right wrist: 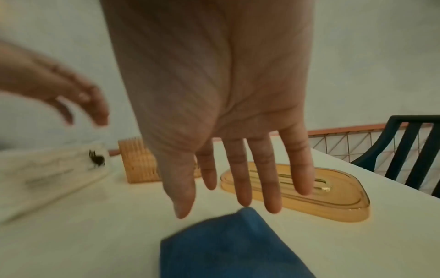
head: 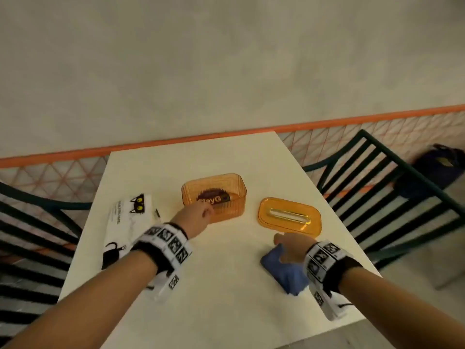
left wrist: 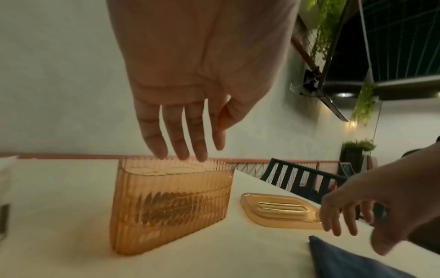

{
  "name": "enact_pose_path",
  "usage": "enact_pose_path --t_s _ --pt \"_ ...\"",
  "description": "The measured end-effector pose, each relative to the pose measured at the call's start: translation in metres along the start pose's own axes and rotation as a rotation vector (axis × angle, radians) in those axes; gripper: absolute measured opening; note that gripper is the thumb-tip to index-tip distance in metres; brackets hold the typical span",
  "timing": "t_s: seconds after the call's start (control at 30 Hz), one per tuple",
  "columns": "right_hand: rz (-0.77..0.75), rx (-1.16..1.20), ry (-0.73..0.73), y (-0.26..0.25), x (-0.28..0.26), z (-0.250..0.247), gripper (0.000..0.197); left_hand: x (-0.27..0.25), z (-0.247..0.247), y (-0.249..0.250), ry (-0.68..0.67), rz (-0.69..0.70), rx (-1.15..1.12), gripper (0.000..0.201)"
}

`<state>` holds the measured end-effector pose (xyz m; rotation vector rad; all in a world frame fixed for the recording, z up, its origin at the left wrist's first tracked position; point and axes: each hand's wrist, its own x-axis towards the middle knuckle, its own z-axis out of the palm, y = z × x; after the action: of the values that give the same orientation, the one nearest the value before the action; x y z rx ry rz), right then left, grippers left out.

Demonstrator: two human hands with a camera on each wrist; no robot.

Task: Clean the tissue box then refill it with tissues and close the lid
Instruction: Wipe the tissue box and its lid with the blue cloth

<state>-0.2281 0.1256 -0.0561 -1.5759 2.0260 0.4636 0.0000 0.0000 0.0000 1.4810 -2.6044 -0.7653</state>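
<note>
An open orange ribbed tissue box (head: 219,195) (left wrist: 171,205) (right wrist: 138,165) stands mid-table, with a dark label showing inside. Its orange slotted lid (head: 289,215) (left wrist: 281,210) (right wrist: 333,191) lies flat to the right. A white tissue pack with cat prints (head: 128,222) (right wrist: 52,176) lies left of the box. A folded blue cloth (head: 284,270) (left wrist: 352,263) (right wrist: 226,246) sits near the right front. My left hand (head: 198,212) (left wrist: 188,150) hovers with straight fingers at the box's near rim. My right hand (head: 289,245) (right wrist: 238,188) is spread just above the cloth, holding nothing.
The white table (head: 226,285) has its far edge by an orange-trimmed lattice rail (head: 352,122). Dark slatted chairs stand on the left (head: 32,235) and on the right (head: 390,192). A dark bag (head: 437,167) lies beyond the right chair.
</note>
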Motion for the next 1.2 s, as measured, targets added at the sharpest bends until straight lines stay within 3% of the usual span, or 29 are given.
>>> enact_pose_path --t_s 0.1,0.23,0.37,0.6,0.73,0.83,0.97,1.1,1.2 --pt "-0.008 -0.08 -0.009 -0.004 0.009 0.008 0.058 0.034 0.009 0.004 0.054 0.056 0.125 0.031" --pt "-0.003 -0.107 -0.024 -0.009 0.019 0.027 0.07 0.066 0.022 0.002 -0.052 0.023 0.222 0.038" --pt "0.036 -0.122 0.034 -0.013 0.023 0.045 0.082 0.085 0.028 -0.004 -0.157 -0.027 0.157 0.04" --pt "0.061 -0.079 0.142 -0.006 0.027 0.059 0.067 0.095 0.037 -0.01 -0.184 -0.002 0.204 0.038" --pt "0.017 0.094 0.165 0.005 0.031 0.043 0.059 0.093 0.028 -0.009 -0.09 0.006 0.224 0.033" --pt "-0.036 0.376 0.289 0.001 0.026 0.006 0.047 0.092 0.007 -0.012 0.025 0.003 0.0 0.03" --pt "-0.181 0.56 0.593 -0.026 0.012 -0.069 0.045 0.075 -0.024 -0.009 0.119 0.011 -0.353 0.026" --pt "-0.365 0.557 0.873 -0.067 0.001 -0.133 0.046 0.046 -0.047 0.011 0.163 0.056 -0.78 0.024" --pt "-0.352 0.38 1.059 -0.091 0.003 -0.157 0.048 0.029 -0.06 0.021 0.161 0.085 -1.091 0.024"
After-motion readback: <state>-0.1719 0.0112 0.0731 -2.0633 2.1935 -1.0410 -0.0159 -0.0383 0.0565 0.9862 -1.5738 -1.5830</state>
